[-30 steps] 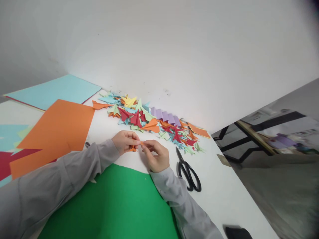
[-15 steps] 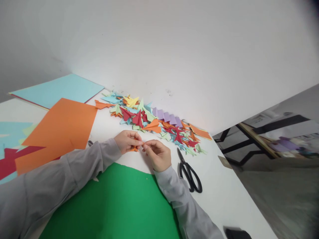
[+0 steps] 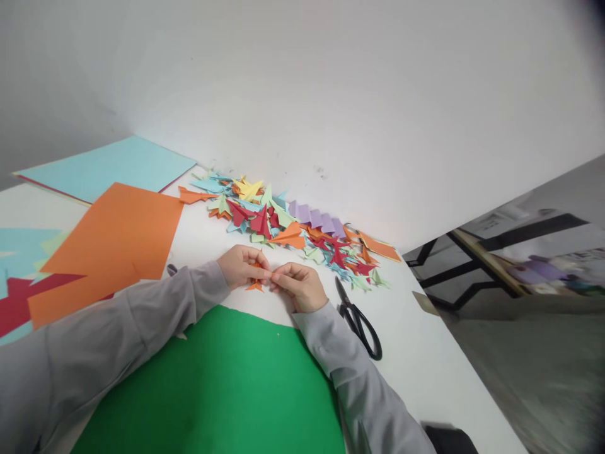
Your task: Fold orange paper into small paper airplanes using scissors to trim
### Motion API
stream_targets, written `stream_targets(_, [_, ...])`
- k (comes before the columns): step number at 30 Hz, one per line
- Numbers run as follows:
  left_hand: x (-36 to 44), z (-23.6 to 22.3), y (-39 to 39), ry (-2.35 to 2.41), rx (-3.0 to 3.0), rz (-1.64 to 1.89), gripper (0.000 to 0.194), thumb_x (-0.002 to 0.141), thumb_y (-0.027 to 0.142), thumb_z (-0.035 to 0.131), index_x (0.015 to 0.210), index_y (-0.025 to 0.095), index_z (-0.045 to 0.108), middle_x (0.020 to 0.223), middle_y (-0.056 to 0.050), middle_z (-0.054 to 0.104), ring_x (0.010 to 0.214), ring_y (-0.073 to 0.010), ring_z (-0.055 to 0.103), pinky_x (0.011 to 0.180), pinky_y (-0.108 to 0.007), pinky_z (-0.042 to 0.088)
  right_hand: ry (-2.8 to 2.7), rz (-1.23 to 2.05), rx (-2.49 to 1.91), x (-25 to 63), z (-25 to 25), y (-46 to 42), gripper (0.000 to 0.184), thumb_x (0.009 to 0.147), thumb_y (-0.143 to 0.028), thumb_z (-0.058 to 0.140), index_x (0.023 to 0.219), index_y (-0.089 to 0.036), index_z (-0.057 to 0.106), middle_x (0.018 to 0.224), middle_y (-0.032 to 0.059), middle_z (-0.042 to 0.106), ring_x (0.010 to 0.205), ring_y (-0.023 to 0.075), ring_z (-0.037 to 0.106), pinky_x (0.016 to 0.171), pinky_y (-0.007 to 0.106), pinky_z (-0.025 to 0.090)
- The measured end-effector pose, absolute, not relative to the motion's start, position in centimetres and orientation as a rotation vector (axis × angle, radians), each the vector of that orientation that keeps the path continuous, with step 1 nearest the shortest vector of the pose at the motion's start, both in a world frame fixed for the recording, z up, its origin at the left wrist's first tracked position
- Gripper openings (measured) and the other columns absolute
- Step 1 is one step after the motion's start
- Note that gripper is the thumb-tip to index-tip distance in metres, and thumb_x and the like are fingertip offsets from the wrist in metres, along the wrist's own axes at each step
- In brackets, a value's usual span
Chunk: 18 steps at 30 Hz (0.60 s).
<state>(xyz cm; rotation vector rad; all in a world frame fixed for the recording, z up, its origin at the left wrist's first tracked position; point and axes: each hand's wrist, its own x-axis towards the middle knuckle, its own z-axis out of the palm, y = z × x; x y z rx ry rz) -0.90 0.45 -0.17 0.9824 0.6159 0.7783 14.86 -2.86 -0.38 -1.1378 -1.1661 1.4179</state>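
At far left we have a light blue sheet (image 3: pixel 113 167), and nearer us an orange sheet (image 3: pixel 120 230). A green sheet (image 3: pixel 217 384) spreads below our forearms. Our left hand (image 3: pixel 242 267) pinches a small orange folded paper (image 3: pixel 256 286), above the white table just past the green edge. Our right hand (image 3: pixel 300 285) pinches narrowly at its right side, fingertips meeting the left's. Behind lies a pile of folded papers (image 3: pixel 261 221); to the right, black-handled scissors (image 3: pixel 348 304) rest beside our sleeve.

Left hand (image 3: pixel 242 267) beside right hand (image 3: pixel 300 287), fingers (image 3: pixel 283 277) in 2 pinches, apparently in contact.
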Motion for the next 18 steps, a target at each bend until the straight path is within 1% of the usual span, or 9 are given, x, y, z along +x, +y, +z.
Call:
stream_targets(6, [-0.98,-0.17,0.49,0.613,1.027,0.773,0.028,0.042,0.021,0.082,0.055,0.009,0.059,0.043,-0.001,0.058,0.040,-0.0100,0.053,0.042,-0.021,0.042,-1.183,1.408,-1.168,14.72,-0.11,-2.80,0.018,0.046,-0.023,0.079,0.053,-0.015,0.064,0.047,-0.0003,0.064,0.042,0.0084,0.055,0.046,0.020,0.045])
stream_targets(9, [-0.93,-0.26,0.54,0.611,1.020,0.768,0.029,0.041,0.020,0.082,0.055,0.009,0.059,0.043,-0.001,0.058,0.040,-0.0100,0.053,0.042,-0.021,0.042,-1.189,1.412,-1.182,14.74,-0.21,-2.81,0.018,0.046,-0.022,0.080,0.053,-0.015,0.065,0.047,-0.0001,0.064,0.042,0.0086,0.055,0.046,0.020,0.045])
stream_targets(14, [-0.91,-0.12,0.58,0.595,0.921,0.774,0.033,0.039,0.020,0.084,0.055,0.010,0.057,0.042,0.000,0.057,0.041,-0.0103,0.054,0.044,-0.023,0.044,-1.148,1.424,-1.151,15.10,-0.51,-2.76,0.018,0.051,-0.025,0.079,0.057,-0.015,0.065,0.051,0.0004,0.066,0.044,0.0087,0.056,0.048,0.021,0.046])
stream_targets(18, [-1.00,0.18,0.55,0.609,0.889,0.781,0.035,0.037,0.021,0.085,0.055,0.010,0.057,0.043,0.000,0.057,0.041,-0.0100,0.054,0.043,-0.022,0.043,-1.062,1.492,-1.086,15.26,-0.12,-2.76,0.022,0.050,-0.032,0.080,0.057,-0.016,0.066,0.052,0.0000,0.066,0.046,0.0096,0.058,0.049,0.022,0.048])
